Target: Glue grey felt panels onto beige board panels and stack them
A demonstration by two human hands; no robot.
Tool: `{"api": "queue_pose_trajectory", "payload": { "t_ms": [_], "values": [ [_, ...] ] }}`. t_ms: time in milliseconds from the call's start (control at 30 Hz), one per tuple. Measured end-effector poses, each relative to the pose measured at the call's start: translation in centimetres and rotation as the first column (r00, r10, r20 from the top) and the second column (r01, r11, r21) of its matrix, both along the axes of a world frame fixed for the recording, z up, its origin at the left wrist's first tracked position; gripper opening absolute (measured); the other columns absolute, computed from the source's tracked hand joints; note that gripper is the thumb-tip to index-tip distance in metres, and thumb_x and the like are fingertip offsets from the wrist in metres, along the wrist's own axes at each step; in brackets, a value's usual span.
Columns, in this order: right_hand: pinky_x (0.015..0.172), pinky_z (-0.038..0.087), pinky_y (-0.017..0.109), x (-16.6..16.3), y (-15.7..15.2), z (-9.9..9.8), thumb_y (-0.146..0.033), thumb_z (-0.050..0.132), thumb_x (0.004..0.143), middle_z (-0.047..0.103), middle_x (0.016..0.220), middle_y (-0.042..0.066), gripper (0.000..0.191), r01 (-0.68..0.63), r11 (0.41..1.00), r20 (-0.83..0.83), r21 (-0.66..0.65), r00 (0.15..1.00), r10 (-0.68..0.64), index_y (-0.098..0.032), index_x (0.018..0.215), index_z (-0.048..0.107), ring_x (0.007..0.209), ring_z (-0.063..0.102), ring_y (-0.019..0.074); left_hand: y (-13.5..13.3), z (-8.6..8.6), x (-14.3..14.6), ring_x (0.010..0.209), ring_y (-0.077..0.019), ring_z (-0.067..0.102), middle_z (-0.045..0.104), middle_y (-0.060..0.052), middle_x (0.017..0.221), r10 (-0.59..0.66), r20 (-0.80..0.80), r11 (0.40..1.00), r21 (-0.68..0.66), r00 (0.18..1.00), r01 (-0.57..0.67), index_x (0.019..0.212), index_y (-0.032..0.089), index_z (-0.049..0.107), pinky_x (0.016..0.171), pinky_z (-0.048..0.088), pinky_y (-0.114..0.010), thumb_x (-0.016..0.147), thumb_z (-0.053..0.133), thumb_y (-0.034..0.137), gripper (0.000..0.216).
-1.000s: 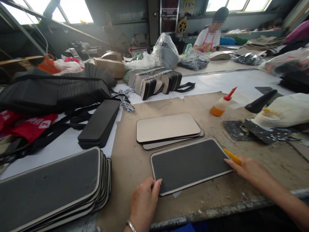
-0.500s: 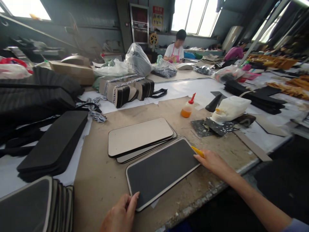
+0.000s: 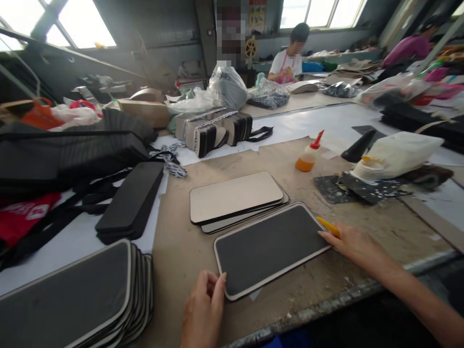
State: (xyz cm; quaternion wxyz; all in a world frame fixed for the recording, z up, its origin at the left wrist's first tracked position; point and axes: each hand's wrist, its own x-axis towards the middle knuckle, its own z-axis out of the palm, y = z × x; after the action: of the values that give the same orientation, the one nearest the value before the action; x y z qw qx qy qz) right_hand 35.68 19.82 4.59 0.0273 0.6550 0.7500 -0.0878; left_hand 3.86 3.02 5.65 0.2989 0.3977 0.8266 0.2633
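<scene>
A dark grey rectangular panel with rounded corners and a pale beige border lies flat on brown paper in front of me. My left hand is at its near-left corner, thumb against the edge and fingers curled in. My right hand rests at its right end, closed around a slim yellow tool whose tip points at the panel's border. What kind of tool it is, I cannot tell. Just behind the panel, touching or nearly so, lie a few stacked beige panels with black edges.
At left stand a stack of grey bordered panels and black foam-like pads. Farther right are a squeeze bottle with orange liquid and a white glue-smeared jug. Bundled pieces lie behind. A co-worker sits across the table.
My view has turned left, so everything sits farther right and more of the left stack shows. The left thumb has slid from the panel's face to its edge. The right hand keeps the yellow tool.
</scene>
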Motion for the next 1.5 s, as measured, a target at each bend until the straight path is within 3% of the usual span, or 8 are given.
{"api": "queue_pose_trajectory", "payload": {
  "t_ms": [467, 700, 833, 967, 1067, 1200, 1333, 1500],
  "values": [
    [0.048, 0.033, 0.030, 0.2, 0.0, 0.1, -0.043, 0.044, 0.083, 0.059, 0.057, 0.008, 0.025, -0.053, 0.994, -0.063, 0.093, 0.996, 0.059, -0.022, 0.071, 0.050, 0.052, 0.058, 0.0233, 0.5, 0.9, 0.0, 0.064, -0.0151, 0.056, 0.062, -0.003, 0.066, 0.063, 0.439, 0.975, 0.165, 0.896, -0.150, 0.076, 0.016, 0.058, 0.059, 0.043, -0.023, 0.072, 0.056, 0.048, 0.032],
    [0.048, 0.033, 0.029, 0.1, 0.3, -0.3, -0.046, 0.045, 0.082, 0.059, 0.057, 0.006, 0.026, -0.061, 0.994, -0.018, 0.088, 0.998, 0.063, -0.022, 0.073, 0.052, 0.053, 0.058, 0.0235, 2.5, 0.9, -1.0, 0.038, -0.0051, 0.042, 0.050, 0.004, 0.047, 0.138, 0.765, 0.984, -0.034, 0.629, -0.175, 0.067, 0.014, 0.052, 0.039, 0.034, -0.017, 0.056, 0.068, 0.054, 0.044],
    [0.045, 0.032, 0.028, -0.1, -0.2, 0.9, -0.043, 0.046, 0.083, 0.056, 0.054, 0.005, 0.026, -0.089, 0.985, 0.053, 0.151, 0.995, 0.082, -0.022, 0.070, 0.049, 0.050, 0.056, 0.0213, 3.0, 0.4, -1.3, 0.032, -0.0040, 0.041, 0.047, 0.006, 0.041, 0.106, 0.782, 0.990, -0.027, 0.615, -0.136, 0.059, 0.016, 0.046, 0.035, 0.029, -0.015, 0.056, 0.068, 0.048, 0.039],
    [0.046, 0.033, 0.028, -3.4, -3.1, 3.9, -0.037, 0.030, 0.092, 0.058, 0.070, 0.007, 0.030, -0.253, 0.843, 0.112, 0.475, 0.967, 0.227, -0.021, 0.074, 0.048, 0.054, 0.056, 0.0176, 3.0, 0.3, -1.3, 0.030, -0.0041, 0.041, 0.047, 0.006, 0.039, 0.104, 0.770, 0.989, -0.015, 0.629, -0.144, 0.056, 0.017, 0.044, 0.033, 0.029, -0.014, 0.056, 0.067, 0.046, 0.036],
    [0.054, 0.040, 0.025, -8.7, -6.6, 5.3, -0.032, 0.037, 0.091, 0.057, 0.072, 0.003, 0.021, -0.491, 0.716, -0.023, 0.496, 0.817, 0.577, -0.021, 0.082, 0.051, 0.059, 0.056, 0.0138, 3.1, 0.3, -1.2, 0.030, -0.0041, 0.041, 0.047, 0.006, 0.038, 0.107, 0.781, 0.989, -0.017, 0.616, -0.150, 0.056, 0.017, 0.044, 0.033, 0.028, -0.014, 0.055, 0.067, 0.044, 0.036],
    [0.052, 0.040, 0.025, -15.4, -9.7, 4.0, -0.025, 0.061, 0.076, 0.059, 0.075, 0.003, 0.017, -0.681, 0.587, -0.035, 0.438, 0.639, 0.768, -0.017, 0.090, 0.057, 0.066, 0.055, 0.0166, 3.1, 0.4, -1.2, 0.031, -0.0044, 0.043, 0.049, 0.005, 0.039, 0.126, 0.802, 0.984, -0.029, 0.584, -0.173, 0.058, 0.016, 0.046, 0.033, 0.033, -0.014, 0.054, 0.069, 0.044, 0.036],
    [0.046, 0.034, 0.026, -17.5, -9.7, 1.9, -0.009, 0.055, 0.076, 0.056, 0.065, 0.003, 0.012, -0.691, 0.455, 0.066, 0.562, 0.585, 0.808, -0.014, 0.086, 0.060, 0.057, 0.050, 0.0158, 3.0, 0.6, -1.0, 0.039, -0.0089, 0.053, 0.059, -0.003, 0.045, 0.123, 0.841, 0.983, -0.032, 0.528, -0.178, 0.065, 0.014, 0.051, 0.037, 0.038, -0.015, 0.059, 0.068, 0.046, 0.037],
    [0.055, 0.041, 0.025, -16.3, -8.3, 3.3, -0.008, 0.037, 0.084, 0.059, 0.072, 0.006, 0.024, -0.657, 0.546, -0.075, 0.519, 0.602, 0.795, -0.016, 0.086, 0.060, 0.065, 0.054, 0.0162, 2.7, 0.9, -0.1, 0.053, -0.0143, 0.064, 0.067, -0.010, 0.068, 0.182, 0.912, 0.957, -0.079, 0.367, -0.278, 0.091, 0.009, 0.054, 0.054, 0.052, -0.023, 0.084, 0.046, 0.040, 0.033]
  ]
}}
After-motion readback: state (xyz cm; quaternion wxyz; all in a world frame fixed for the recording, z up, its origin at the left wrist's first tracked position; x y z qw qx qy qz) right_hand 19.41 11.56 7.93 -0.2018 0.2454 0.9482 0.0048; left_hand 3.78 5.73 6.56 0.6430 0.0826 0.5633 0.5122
